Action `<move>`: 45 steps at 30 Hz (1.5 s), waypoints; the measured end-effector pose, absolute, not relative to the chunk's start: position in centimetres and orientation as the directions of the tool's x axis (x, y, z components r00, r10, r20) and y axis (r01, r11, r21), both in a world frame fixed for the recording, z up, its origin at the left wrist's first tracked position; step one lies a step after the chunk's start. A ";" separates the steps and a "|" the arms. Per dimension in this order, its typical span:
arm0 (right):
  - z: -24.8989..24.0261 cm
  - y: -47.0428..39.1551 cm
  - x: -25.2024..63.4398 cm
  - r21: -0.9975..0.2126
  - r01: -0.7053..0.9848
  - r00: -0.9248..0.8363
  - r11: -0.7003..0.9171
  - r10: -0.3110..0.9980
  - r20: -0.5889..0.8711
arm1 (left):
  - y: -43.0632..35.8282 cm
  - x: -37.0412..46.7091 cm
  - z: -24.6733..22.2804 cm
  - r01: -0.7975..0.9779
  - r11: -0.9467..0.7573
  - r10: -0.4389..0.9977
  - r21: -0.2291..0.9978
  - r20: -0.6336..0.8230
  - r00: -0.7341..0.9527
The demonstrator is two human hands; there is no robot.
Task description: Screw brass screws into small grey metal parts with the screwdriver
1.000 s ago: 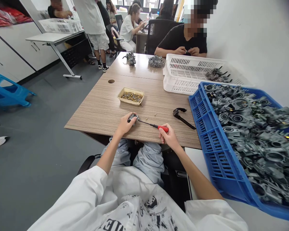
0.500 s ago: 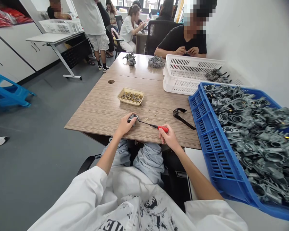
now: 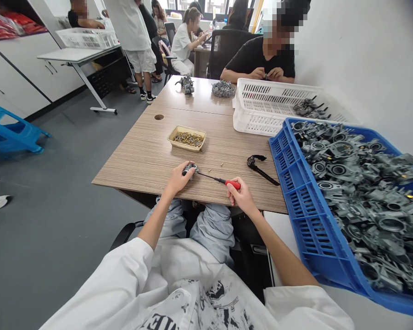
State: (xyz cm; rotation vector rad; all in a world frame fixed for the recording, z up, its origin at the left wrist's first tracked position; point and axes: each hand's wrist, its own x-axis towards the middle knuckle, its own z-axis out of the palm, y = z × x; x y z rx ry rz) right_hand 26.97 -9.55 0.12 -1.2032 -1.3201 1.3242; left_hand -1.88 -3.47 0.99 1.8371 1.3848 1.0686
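Note:
Near the table's front edge, my left hand (image 3: pixel 179 178) is closed round a small grey metal part (image 3: pixel 192 170), partly hidden by the fingers. My right hand (image 3: pixel 240 192) grips the red handle of a screwdriver (image 3: pixel 232 184). Its thin dark shaft points left, and the tip meets the right side of the metal part. Two small brass pieces (image 3: pixel 209 170) lie on the wooden table (image 3: pixel 141 151) just beyond the shaft. Behind my left hand stands a cream tray (image 3: pixel 186 147) filled with small brass and silver pieces.
A black watch (image 3: pixel 261 170) lies right of the screwdriver. Farther right are a blue crate (image 3: pixel 298 211) heaped with metal parts and a white basket (image 3: pixel 258 123). A metal assembly (image 3: pixel 186 85) and a pile of small parts (image 3: pixel 223 88) lie behind. Across the table sits a person in black (image 3: pixel 261 57).

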 end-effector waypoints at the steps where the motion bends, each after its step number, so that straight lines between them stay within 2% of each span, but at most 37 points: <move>1: 0.1 -9.5 27.0 -0.998 0.045 -0.136 -0.040 0.990 -0.046 | -3.5 -1.9 1.0 0.484 -0.277 0.961 0.830 0.243 0.134; 45: 0.3 -9.6 26.9 -0.998 0.032 -0.133 -0.050 0.990 -0.053 | -3.5 -1.8 0.9 0.473 -0.287 0.958 0.833 0.256 0.131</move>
